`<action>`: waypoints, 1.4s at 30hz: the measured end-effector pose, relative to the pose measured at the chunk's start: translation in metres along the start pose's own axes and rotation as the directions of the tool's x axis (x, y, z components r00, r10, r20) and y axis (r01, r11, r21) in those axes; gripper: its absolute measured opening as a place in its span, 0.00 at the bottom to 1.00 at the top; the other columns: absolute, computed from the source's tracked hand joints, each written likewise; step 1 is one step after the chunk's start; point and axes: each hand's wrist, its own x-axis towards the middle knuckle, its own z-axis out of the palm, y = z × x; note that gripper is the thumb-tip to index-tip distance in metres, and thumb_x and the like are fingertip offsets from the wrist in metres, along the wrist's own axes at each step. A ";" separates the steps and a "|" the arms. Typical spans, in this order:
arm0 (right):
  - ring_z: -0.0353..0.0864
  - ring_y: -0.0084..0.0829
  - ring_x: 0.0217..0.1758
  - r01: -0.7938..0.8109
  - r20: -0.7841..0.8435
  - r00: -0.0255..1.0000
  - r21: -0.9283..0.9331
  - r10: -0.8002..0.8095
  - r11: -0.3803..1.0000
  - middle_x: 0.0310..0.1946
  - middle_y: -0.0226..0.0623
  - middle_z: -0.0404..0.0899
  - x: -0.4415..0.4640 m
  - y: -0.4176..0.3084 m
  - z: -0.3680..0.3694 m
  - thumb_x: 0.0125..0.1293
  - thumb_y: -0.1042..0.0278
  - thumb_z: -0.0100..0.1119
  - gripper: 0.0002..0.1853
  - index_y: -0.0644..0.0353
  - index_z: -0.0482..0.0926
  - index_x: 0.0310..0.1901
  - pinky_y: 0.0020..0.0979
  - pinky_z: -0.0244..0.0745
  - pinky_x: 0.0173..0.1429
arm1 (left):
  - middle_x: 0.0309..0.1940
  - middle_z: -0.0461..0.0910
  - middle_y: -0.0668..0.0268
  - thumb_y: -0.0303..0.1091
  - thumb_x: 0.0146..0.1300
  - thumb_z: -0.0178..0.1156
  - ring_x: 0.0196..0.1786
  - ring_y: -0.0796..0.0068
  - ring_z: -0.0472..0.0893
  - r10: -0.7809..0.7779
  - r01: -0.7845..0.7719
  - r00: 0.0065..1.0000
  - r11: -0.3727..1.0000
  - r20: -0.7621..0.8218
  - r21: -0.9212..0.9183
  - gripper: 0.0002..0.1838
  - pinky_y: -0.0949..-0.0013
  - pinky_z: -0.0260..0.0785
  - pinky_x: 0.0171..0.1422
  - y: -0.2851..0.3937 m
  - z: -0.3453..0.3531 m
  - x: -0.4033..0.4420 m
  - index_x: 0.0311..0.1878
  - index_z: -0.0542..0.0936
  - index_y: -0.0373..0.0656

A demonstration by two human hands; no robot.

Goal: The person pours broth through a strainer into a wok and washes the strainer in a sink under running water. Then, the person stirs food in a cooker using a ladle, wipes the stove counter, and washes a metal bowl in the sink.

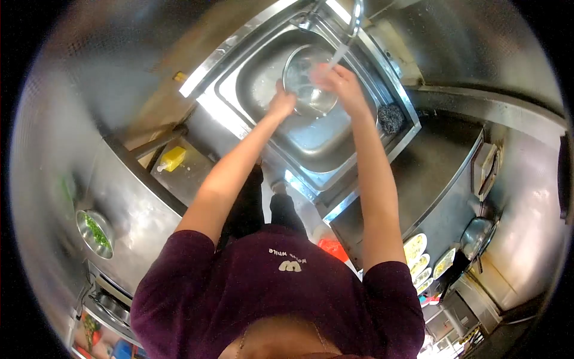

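A round metal bowl [311, 103] is tilted over the stainless steel sink [317, 158]. My left hand [283, 102] is closed on the bowl's left rim. From the faucet [357, 18], a stream of water [339, 55] runs down beside my right hand [339, 84], which is over the bowl's right side. Its fingers are blurred by motion. A pinkish smear shows at the fingertips, and I cannot make out whether they hold anything.
A dark scouring pad [391, 119] lies at the sink's right edge. On the left are a yellow bottle [173, 158] and a metal bowl of chopped greens [94, 234]. Several oval dishes of food [415, 246] and a pan [476, 236] stand at lower right.
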 end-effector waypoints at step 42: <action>0.67 0.41 0.53 0.517 0.496 0.822 -0.856 -0.280 -0.002 0.50 0.36 0.68 0.009 0.090 -0.022 0.48 0.68 0.56 0.13 0.50 0.81 0.38 0.40 0.65 0.54 | 0.59 0.62 0.54 0.49 0.64 0.43 0.60 0.66 0.62 0.174 -0.176 0.982 0.984 0.074 0.020 0.30 0.67 0.53 0.62 0.040 -0.059 -0.012 0.63 0.56 0.41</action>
